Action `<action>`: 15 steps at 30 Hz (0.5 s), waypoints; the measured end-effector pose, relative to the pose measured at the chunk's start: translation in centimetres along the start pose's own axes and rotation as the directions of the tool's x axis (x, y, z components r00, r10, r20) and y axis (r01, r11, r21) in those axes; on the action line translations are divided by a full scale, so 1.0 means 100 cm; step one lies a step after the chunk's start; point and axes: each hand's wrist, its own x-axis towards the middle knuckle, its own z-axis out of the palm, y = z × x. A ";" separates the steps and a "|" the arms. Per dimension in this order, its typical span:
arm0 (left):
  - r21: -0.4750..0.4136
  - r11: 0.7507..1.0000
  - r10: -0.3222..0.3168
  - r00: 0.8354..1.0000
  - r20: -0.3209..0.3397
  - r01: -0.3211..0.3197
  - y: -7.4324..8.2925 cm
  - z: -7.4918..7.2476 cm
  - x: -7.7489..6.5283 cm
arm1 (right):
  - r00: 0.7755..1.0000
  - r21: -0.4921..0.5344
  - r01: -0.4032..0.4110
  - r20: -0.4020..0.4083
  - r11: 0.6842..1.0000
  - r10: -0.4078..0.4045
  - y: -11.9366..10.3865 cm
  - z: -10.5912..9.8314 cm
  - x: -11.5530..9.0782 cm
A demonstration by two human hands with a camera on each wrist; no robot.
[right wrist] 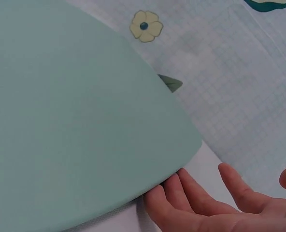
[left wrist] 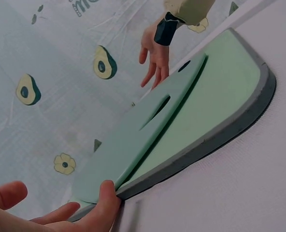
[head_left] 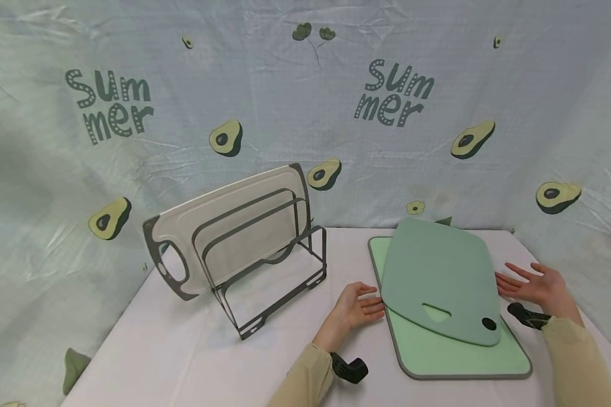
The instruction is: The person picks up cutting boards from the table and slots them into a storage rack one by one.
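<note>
A blue-green cutting board point(head_left: 440, 271) with a slot and a dark oval hole lies askew on a larger light green cutting board point(head_left: 448, 362) with a grey rim. My left hand point(head_left: 358, 308) is at the left edge of the pair, its fingertips right at the rim. In the left wrist view its fingers point(left wrist: 107, 193) are mostly straight against the edge. Across from it, my right hand point(head_left: 534, 285) is palm up at the right side, fingers spread. The right wrist view shows its fingertips point(right wrist: 164, 191) at the underside of the blue-green board's edge.
On the left of the table point(head_left: 147, 362) stands a dark wire rack point(head_left: 265, 265) with several slots. A beige cutting board point(head_left: 249, 232) with grey corners and a handle hole leans upright in its back slot. A printed cloth point(head_left: 285, 85) hangs behind the table.
</note>
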 end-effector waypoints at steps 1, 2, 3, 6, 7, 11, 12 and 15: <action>0.008 1.000 0.001 1.000 0.000 -0.001 0.000 0.000 0.000 | 1.000 0.000 -0.003 0.007 1.000 0.003 0.000 -0.002 0.000; 0.017 1.000 0.004 1.000 0.004 -0.004 0.000 0.000 0.000 | 1.000 -0.002 -0.005 0.014 1.000 0.005 0.000 -0.003 0.000; 0.026 1.000 0.007 1.000 0.007 -0.007 0.000 0.000 0.000 | 1.000 -0.004 -0.007 0.021 1.000 0.007 0.000 -0.005 0.000; 0.041 0.999 0.020 1.000 0.012 -0.020 0.002 0.000 0.000 | 0.998 -0.007 -0.025 0.056 1.000 0.026 -0.001 -0.009 -0.001; 0.043 0.999 0.025 1.000 0.012 -0.025 0.002 0.000 0.000 | 0.997 -0.009 -0.035 0.070 0.999 0.035 -0.001 -0.011 -0.001; 0.023 0.999 0.036 0.999 -0.012 -0.036 0.006 0.000 0.000 | 0.991 -0.066 -0.074 0.107 0.995 0.081 -0.001 -0.014 -0.001; 0.018 0.999 0.038 0.999 -0.022 -0.037 0.007 0.001 0.000 | 0.988 -0.097 -0.086 0.116 0.992 0.097 -0.002 -0.014 -0.001; 0.003 0.999 0.032 0.998 -0.059 -0.032 0.008 0.001 -0.002 | 0.978 -0.215 -0.126 0.134 0.968 0.157 -0.003 -0.016 0.000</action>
